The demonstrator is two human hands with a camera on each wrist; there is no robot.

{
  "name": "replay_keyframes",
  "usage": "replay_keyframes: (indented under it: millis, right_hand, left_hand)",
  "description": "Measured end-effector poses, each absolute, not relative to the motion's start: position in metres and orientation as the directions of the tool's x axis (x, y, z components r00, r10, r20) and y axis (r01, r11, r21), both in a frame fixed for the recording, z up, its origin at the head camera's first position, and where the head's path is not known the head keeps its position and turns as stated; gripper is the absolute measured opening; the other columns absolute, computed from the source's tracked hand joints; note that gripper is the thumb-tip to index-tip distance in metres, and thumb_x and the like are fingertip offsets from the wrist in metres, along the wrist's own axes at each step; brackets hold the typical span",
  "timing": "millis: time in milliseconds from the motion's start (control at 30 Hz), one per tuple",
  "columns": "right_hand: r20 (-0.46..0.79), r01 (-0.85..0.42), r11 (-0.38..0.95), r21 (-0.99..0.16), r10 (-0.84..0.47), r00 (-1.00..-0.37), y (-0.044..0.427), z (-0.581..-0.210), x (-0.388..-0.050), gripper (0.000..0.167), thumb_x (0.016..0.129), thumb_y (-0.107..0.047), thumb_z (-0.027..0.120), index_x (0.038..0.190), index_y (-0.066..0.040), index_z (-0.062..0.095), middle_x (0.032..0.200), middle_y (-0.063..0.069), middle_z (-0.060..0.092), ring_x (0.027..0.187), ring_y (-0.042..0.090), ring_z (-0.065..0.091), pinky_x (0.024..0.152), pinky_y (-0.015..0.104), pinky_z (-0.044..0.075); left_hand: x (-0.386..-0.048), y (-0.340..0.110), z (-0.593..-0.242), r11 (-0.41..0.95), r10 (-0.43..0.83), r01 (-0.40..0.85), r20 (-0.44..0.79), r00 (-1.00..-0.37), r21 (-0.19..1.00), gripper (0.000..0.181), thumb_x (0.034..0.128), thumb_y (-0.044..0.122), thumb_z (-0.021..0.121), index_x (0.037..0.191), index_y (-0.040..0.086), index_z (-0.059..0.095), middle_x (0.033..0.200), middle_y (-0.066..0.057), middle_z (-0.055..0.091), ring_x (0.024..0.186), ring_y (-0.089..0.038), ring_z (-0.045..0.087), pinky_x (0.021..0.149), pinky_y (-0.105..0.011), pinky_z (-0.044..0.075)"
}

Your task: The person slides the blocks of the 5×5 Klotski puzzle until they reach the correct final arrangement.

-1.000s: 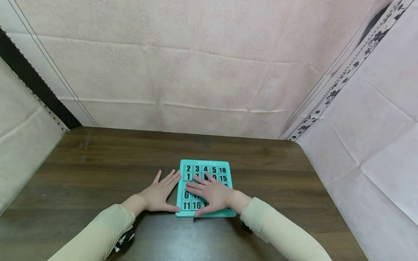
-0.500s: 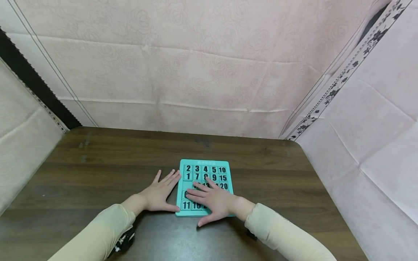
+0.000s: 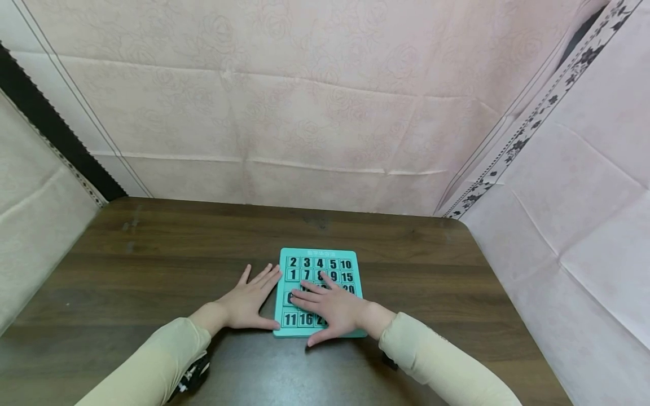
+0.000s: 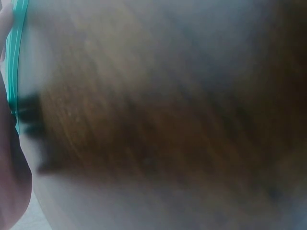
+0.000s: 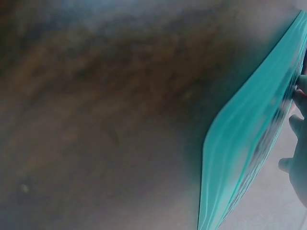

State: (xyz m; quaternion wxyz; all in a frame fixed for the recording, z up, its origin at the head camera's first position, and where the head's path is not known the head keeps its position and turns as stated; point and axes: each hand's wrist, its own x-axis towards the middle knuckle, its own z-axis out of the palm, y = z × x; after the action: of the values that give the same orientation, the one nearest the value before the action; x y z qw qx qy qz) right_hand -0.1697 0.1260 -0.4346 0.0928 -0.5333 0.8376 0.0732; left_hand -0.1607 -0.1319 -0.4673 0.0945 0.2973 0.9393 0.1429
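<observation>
A turquoise number sliding puzzle (image 3: pixel 347 255) lies flat on the wooden table, its white tiles bearing black numbers. Along its left edge my left hand (image 3: pixel 245 304) rests with fingers spread and straight; fingertips and thumb touch the frame. Over the middle and lower tiles is my right hand (image 3: pixel 339 310), fingers extended to the left and hiding several numbers. Its thumb reaches past the puzzle's near edge. In the left wrist view only a strip of the puzzle's side (image 4: pixel 16 52) shows. The right wrist view has the puzzle's edge (image 5: pixel 235 129) beside the fingers (image 5: pixel 298 125).
The brown table (image 3: pixel 178 254) spreads around the puzzle on every side. Pale patterned cloth (image 3: pixel 304 124) hangs behind its far edge, and more cloth (image 3: pixel 584 254) stands at the right. A dark device is strapped under each wrist.
My right hand first shifted toward me and slightly right over the tiles, then moved a little back up the puzzle. The left hand and the puzzle frame stay in place.
</observation>
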Motion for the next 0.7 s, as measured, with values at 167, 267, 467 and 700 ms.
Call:
replay_keyframes:
  millis: [167, 267, 467, 700]
  right_hand:
    - [-0.236, -0.898, 0.439, 0.016, -0.871, -0.43, 0.125, -0.434, -0.173, 0.085, 0.086, -0.07, 0.04, 0.152, -0.022, 0.015, 0.158, -0.006, 0.015, 0.146, 0.018, 0.011, 0.115, 0.055, 0.008]
    - [-0.237, -0.894, 0.449, 0.015, -0.867, -0.439, 0.124, -0.434, -0.175, 0.085, 0.085, -0.07, 0.04, 0.151, -0.022, 0.016, 0.158, -0.006, 0.015, 0.146, 0.018, 0.011, 0.115, 0.055, 0.009]
    - [-0.262, -0.873, 0.487, 0.003, -0.842, -0.471, 0.122, -0.434, -0.18, 0.086, 0.085, -0.07, 0.041, 0.152, -0.023, 0.015, 0.158, -0.008, 0.013, 0.147, 0.016, 0.009, 0.116, 0.054, 0.006]
    - [-0.246, -0.864, 0.503, 0.006, -0.837, -0.489, 0.122, -0.437, -0.186, 0.085, 0.085, -0.071, 0.038, 0.152, -0.024, 0.014, 0.158, -0.009, 0.014, 0.147, 0.016, 0.009, 0.116, 0.053, 0.005]
  left_hand:
    - [-0.161, -0.132, -0.467, 0.782, 0.586, 0.531, -0.092, -0.805, 0.327, 0.11, 0.0737, 0.078, 0.05, 0.151, 0.007, 0.015, 0.158, -0.009, 0.012, 0.146, -0.028, 0.009, 0.111, -0.062, 0.0]
    - [-0.161, -0.132, -0.468, 0.783, 0.584, 0.53, -0.092, -0.806, 0.326, 0.11, 0.0735, 0.078, 0.049, 0.151, 0.007, 0.015, 0.158, -0.009, 0.012, 0.146, -0.027, 0.009, 0.111, -0.062, 0.0]
    - [-0.161, -0.132, -0.469, 0.784, 0.584, 0.529, -0.097, -0.806, 0.324, 0.11, 0.0735, 0.079, 0.049, 0.151, 0.008, 0.015, 0.158, -0.008, 0.011, 0.146, -0.027, 0.008, 0.112, -0.061, -0.001]
    - [-0.161, -0.132, -0.467, 0.78, 0.585, 0.529, -0.091, -0.806, 0.334, 0.109, 0.0739, 0.077, 0.05, 0.151, 0.007, 0.016, 0.158, -0.008, 0.012, 0.146, -0.027, 0.009, 0.111, -0.061, 0.0]
